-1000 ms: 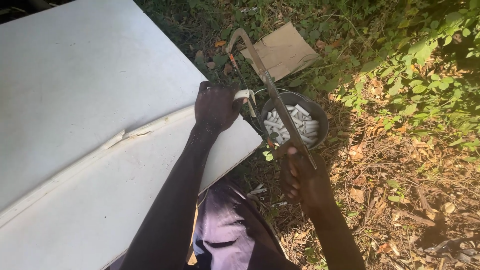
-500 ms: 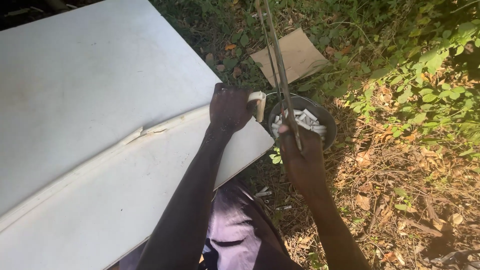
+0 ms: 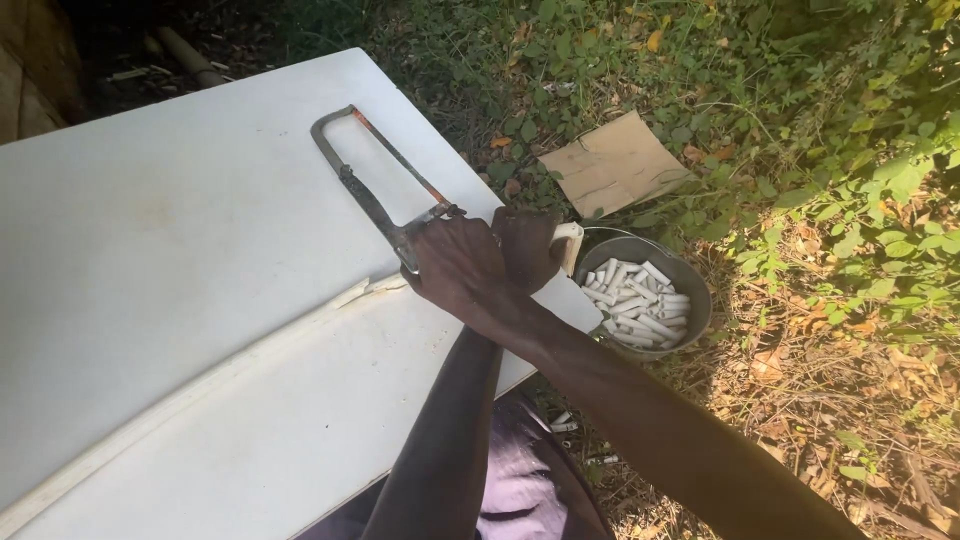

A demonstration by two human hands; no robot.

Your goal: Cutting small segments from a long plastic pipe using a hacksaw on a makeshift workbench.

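rusty metal hacksaw [image 3: 372,188] lies flat, handle gripped.

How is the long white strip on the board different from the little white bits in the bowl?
The long white strip is one uncut piece lying flat along the white board; the short white pieces are many stubby lengths heaped in the grey bowl. The strip lies straight in one line; the pieces point every way. Both look the same pale white.
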